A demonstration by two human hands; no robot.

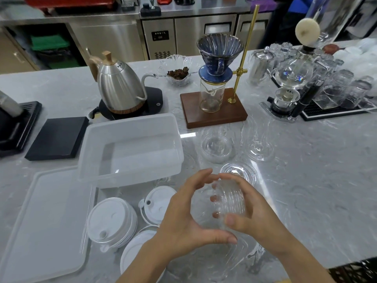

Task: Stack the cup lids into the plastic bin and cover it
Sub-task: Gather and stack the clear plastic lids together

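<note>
A stack of clear dome lids is held on its side above the counter's front, my right hand wrapped around it. My left hand cups the stack's open end, fingers spread. The translucent plastic bin stands just left and beyond, with nothing in it. Its flat cover lies at the front left. White cup lids lie in small stacks below the bin, more white lids beside my left wrist. More clear lids rest on the counter beyond my hands.
Behind the bin stand a steel gooseneck kettle on a black base and a pour-over stand with a blue dripper. A black scale lies left of the bin. Glassware and a siphon brewer crowd the right rear.
</note>
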